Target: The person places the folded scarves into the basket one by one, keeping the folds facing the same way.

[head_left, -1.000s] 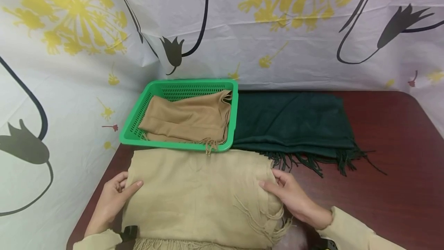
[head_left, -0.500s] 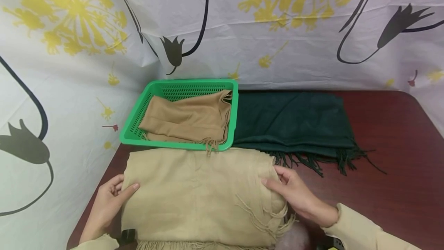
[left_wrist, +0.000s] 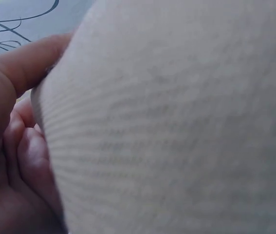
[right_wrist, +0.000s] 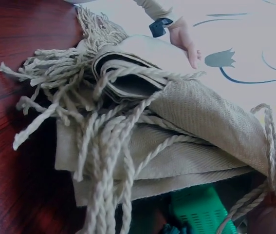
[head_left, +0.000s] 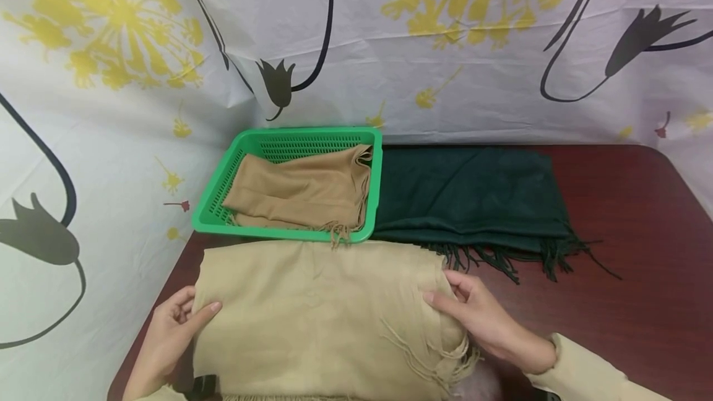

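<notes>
A folded beige scarf [head_left: 317, 320] with twisted fringe spans the space between my two hands in the head view. My left hand [head_left: 169, 333] pinches its left edge, thumb on top and fingers underneath. At the opposite edge my right hand [head_left: 490, 317] holds the layers the same way, near loose tassels. The right wrist view shows the stacked folds and hanging fringe [right_wrist: 111, 161] from the side, with the scarf raised over the table. In the left wrist view, the scarf's weave [left_wrist: 167, 126] fills most of the picture beside the left thumb [left_wrist: 30, 63].
A green plastic basket [head_left: 375, 203] stands behind the scarf, holding a folded tan scarf [head_left: 301, 187]. Right of it lies a folded dark green scarf [head_left: 468, 194] with fringe toward me. The dark red table [head_left: 629, 252] meets a patterned cloth backdrop [head_left: 473, 91] at the back and left.
My hands have drawn slightly apart, the left going left and a little nearer, the right going right. The beige scarf is stretched a bit wider between them. Basket and other scarves stay put.
</notes>
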Tool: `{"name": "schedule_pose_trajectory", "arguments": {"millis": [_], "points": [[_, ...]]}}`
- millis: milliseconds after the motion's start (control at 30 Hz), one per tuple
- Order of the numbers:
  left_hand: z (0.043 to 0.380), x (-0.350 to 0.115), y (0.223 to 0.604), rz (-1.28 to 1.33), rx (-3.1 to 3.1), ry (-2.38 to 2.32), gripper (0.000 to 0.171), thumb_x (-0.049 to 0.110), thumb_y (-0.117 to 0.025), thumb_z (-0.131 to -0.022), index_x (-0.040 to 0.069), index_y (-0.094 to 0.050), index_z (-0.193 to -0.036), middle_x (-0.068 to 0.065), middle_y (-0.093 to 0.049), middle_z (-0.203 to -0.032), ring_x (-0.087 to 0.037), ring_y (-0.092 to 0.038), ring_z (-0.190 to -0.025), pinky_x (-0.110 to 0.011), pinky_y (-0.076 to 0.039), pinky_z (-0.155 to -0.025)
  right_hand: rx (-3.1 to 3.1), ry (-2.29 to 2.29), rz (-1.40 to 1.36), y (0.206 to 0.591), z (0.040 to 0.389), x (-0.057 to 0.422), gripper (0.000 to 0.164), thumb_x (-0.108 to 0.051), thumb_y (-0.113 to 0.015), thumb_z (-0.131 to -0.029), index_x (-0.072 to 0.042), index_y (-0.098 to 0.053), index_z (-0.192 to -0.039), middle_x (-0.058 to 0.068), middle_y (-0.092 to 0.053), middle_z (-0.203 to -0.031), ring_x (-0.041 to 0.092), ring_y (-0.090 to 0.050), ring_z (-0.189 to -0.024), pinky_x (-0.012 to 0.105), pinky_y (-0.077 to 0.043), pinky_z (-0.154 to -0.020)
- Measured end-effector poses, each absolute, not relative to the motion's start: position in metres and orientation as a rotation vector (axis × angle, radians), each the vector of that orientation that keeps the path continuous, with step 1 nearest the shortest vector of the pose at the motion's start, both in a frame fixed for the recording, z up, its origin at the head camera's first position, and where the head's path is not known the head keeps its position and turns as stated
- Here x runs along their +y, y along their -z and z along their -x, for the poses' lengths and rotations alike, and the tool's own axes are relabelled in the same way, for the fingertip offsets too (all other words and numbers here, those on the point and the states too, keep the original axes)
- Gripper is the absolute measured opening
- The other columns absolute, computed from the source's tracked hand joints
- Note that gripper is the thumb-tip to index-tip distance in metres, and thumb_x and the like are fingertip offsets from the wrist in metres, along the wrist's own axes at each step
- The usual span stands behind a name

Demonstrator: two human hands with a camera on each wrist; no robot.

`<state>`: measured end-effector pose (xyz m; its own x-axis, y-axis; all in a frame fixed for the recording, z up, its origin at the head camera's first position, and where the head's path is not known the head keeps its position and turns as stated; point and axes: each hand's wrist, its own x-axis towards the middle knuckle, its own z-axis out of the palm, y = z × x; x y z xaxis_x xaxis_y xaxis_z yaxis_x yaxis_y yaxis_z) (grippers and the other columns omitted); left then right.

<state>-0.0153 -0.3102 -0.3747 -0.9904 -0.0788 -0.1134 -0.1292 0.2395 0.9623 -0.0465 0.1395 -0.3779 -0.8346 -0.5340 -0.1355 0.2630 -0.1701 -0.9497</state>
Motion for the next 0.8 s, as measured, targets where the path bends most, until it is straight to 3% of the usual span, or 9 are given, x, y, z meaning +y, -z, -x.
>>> {"name": "schedule_pose_trajectory", "arguments": {"millis": [500, 800], "points": [[0.001, -0.313, 0.360, 0.082, 2.413, -2.009, 0.020, -0.006, -0.056, -0.083, -0.005, -0.052, -0.103, -0.009, -0.065, -0.084, -0.021, -0.063, -0.067, -0.036, -0.050, -0.051, 1.517, 2.094, 0.475, 0.366, 0.045, 0.144, 0.030, -0.001, -0.044, -0.092, -0.006, -0.050, -0.121, 0.014, -0.063, -0.099, 0.029, -0.062, -0.083, 0.038, -0.051, -0.067], [0.004, -0.316, 0.359, 0.031, 2.397, -2.173, 0.017, -0.013, -0.053, -0.081, -0.007, -0.053, -0.097, -0.009, -0.065, -0.079, -0.019, -0.063, -0.063, -0.033, -0.050, -0.048, 1.669, 2.073, 0.416, 0.363, 0.048, 0.143, 0.030, -0.005, -0.048, -0.090, -0.012, -0.051, -0.120, 0.007, -0.064, -0.100, 0.028, -0.062, -0.084, 0.040, -0.051, -0.067]]}}
